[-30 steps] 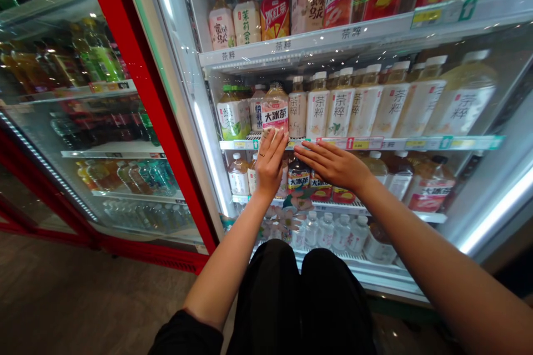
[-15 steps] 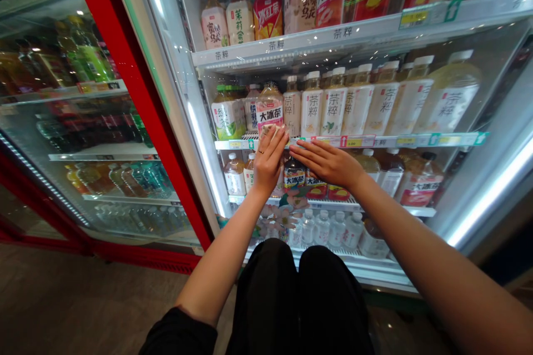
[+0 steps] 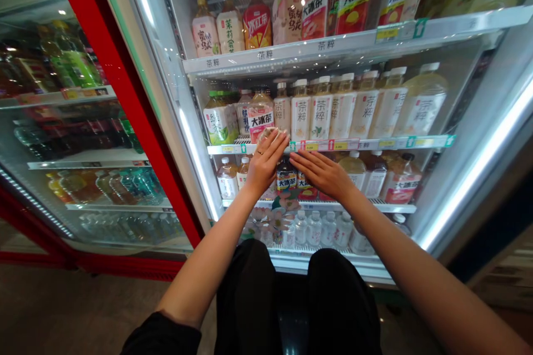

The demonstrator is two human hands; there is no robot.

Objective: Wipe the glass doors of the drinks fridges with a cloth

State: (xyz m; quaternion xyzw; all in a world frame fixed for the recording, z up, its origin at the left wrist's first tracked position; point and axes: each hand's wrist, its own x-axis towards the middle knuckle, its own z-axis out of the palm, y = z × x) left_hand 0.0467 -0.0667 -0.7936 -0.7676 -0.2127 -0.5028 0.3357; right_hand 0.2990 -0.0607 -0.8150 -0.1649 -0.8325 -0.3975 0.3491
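- My left hand [image 3: 264, 166] is raised, palm toward the shelf, with the fingers [image 3: 277, 141] curled lightly against the bottom of a pale pink plastic iced-tea bottle with a red-and-white label [image 3: 260, 117]. From this view I can't tell whether that is a real grasp or only a touch.
- My right hand [image 3: 322, 173] is open and flat, fingers stretched toward the left hand, gripping nothing, just below a white shelf-edge price strip [image 3: 328, 145].
- The pink bottle stands at the front of that shelf, near the strip's left end, just beside a green-capped plastic tea bottle [image 3: 219, 122].
- Near my right fingertips, on the next shelf down, sits a dark amber tea bottle with a blue-and-yellow label [image 3: 286, 176].
- The pink bottle looks full, so I judge it fairly heavy for its size, its thin plastic slightly soft and perhaps slick from the cold. I'd take it round the middle, above the shelf lip, not by the cap.
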